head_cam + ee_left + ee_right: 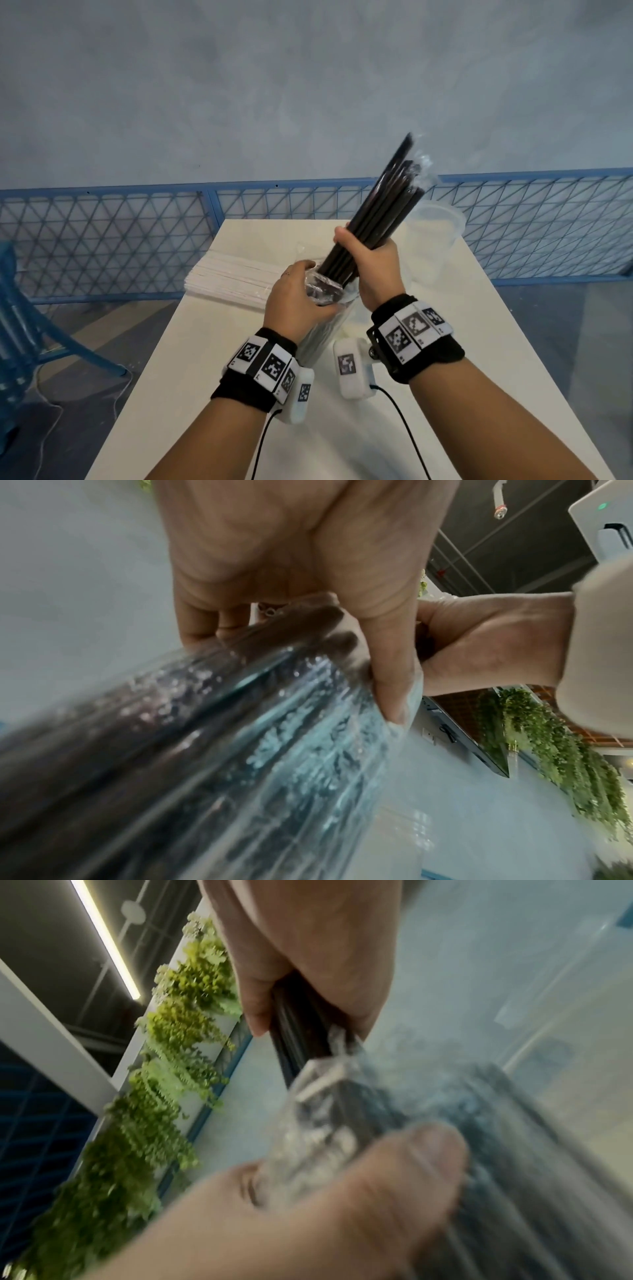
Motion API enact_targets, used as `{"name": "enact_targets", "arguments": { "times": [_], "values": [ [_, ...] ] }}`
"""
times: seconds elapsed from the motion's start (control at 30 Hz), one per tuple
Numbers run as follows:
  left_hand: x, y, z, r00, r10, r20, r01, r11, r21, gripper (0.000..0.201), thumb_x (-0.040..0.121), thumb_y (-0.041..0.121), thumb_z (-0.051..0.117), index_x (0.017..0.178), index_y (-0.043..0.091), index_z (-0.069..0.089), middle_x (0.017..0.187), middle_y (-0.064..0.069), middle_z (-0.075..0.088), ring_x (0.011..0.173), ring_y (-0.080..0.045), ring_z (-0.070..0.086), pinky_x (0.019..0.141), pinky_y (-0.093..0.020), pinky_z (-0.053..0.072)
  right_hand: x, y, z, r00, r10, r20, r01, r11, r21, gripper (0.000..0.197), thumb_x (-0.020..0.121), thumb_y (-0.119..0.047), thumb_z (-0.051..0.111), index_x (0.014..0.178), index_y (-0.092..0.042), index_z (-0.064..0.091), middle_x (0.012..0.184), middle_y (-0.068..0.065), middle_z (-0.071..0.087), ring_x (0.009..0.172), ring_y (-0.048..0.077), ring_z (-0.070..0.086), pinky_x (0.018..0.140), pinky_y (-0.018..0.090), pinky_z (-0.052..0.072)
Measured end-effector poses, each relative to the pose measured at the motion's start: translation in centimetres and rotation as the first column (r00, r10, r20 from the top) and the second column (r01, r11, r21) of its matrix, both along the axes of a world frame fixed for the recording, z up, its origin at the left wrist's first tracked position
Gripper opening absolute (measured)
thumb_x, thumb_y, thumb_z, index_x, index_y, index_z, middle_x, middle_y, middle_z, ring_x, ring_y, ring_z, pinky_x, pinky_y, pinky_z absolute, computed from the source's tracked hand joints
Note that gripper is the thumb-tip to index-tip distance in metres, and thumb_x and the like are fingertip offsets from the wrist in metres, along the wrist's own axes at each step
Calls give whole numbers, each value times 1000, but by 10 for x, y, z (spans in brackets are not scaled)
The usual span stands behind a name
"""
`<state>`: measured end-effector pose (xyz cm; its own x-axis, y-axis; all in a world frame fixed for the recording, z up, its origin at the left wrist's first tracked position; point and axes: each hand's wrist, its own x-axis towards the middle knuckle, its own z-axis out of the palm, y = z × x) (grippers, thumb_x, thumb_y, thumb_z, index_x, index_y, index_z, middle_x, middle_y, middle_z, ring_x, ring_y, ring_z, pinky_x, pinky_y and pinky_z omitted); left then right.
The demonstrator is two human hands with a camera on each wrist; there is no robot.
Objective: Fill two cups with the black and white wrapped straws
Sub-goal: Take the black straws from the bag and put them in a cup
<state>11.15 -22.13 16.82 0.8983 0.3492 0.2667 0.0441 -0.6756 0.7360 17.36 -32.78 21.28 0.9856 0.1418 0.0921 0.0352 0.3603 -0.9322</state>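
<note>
My right hand (pixel 368 260) grips a bundle of black wrapped straws (pixel 383 202) and holds it tilted up to the right. The bundle's lower end sits in the mouth of a clear plastic bag (pixel 325 291). My left hand (pixel 301 294) grips that bag near its opening, with more black straws inside. In the left wrist view the thumb (pixel 387 669) presses on the crinkled bag (pixel 240 750). In the right wrist view the fingers (pixel 260 1007) wrap the black straws (pixel 294 1031). A clear cup (pixel 435 236) stands behind my right hand. White wrapped straws (pixel 233 277) lie stacked on the table's left.
The white table (pixel 479 342) runs narrow from me toward a blue mesh fence (pixel 102 233). A blue chair (pixel 20 325) stands on the floor to the left. Cables trail from both wrist cameras over the near table.
</note>
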Motion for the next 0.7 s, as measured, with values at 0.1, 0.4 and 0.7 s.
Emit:
{"name": "enact_targets", "arguments": {
  "times": [0.1,0.4,0.7],
  "values": [
    [2,4,-1,1000,15,-14,-15,1000,-16,78,54,36,85,121,13,50,115,-5,61,100,-18,59,84,-30,49,13,-6,8,996,-58,-73,70,981,183,7,81,-6,68,79,-8,61,72,6,61,67,15,60,65,26,52],
    [10,28,-1,988,131,-79,-136,988,-68,74,59,27,85,122,12,49,119,-8,61,104,-23,57,83,-24,41,39,-46,13,906,-161,-391,336,835,435,16,84,-15,67,72,-5,63,64,3,67,64,15,66,63,27,56],
    [7,30,-4,990,139,0,-139,983,-120,72,59,26,85,121,15,50,122,-3,58,105,-15,52,82,-18,36,57,-62,11,902,-411,-128,430,883,190,22,80,-11,70,98,-13,57,93,2,65,89,17,64,82,30,54]
  ]
}}
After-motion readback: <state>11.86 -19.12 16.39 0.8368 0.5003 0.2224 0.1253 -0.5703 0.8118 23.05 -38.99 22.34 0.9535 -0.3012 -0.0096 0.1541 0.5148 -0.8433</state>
